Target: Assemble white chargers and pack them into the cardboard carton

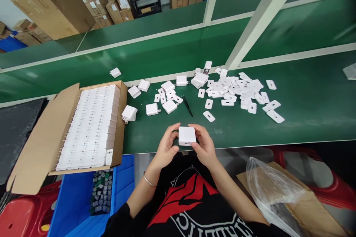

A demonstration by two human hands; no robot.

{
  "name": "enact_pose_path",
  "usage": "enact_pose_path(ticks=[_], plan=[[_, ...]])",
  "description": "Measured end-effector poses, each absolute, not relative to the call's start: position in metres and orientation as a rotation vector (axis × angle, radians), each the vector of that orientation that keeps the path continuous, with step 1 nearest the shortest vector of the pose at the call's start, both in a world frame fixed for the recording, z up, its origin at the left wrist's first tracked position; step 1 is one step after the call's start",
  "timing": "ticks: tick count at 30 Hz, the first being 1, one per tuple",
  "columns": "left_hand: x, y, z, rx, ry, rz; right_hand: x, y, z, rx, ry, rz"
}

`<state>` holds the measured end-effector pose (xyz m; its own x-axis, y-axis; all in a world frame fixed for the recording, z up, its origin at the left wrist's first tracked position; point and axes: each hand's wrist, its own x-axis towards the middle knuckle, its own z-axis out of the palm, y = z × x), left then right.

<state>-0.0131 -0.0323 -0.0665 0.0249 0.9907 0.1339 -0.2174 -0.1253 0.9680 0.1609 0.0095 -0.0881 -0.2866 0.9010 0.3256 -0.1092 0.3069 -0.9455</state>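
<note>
Between both hands, just above the front edge of the green table, is a white charger (187, 136) with a slot on its near side. My right hand (204, 144) grips it from the right, thumb at the lower corner. At its left side, my left hand (167, 144) has curled fingers by the charger's upper corner; the thumb looks slightly apart from it. Beyond the hands lie black tweezers (187, 105) and loose chargers, one (152, 109) to the left. A pile of white slotted cover plates (233, 89) spreads to the right.
An open cardboard box (120, 126) packed with rows of white chargers stands at the left. Below it, a blue bin (122, 189) holds dark small parts (101, 192). A white post (261, 18) rises behind the plates. A plastic bag (272, 185) hangs at the lower right.
</note>
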Motion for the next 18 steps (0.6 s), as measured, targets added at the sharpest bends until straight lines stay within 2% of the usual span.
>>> enact_pose_path(ticks=[9,18], plan=[[-0.003,-0.035,-0.070,1.257,1.037,1.485,0.168,0.013,-0.078,-0.726,-1.636,1.255],[0.006,-0.035,-0.055,0.789,0.841,1.403,0.170,0.019,-0.070,-0.673,-1.761,0.901]])
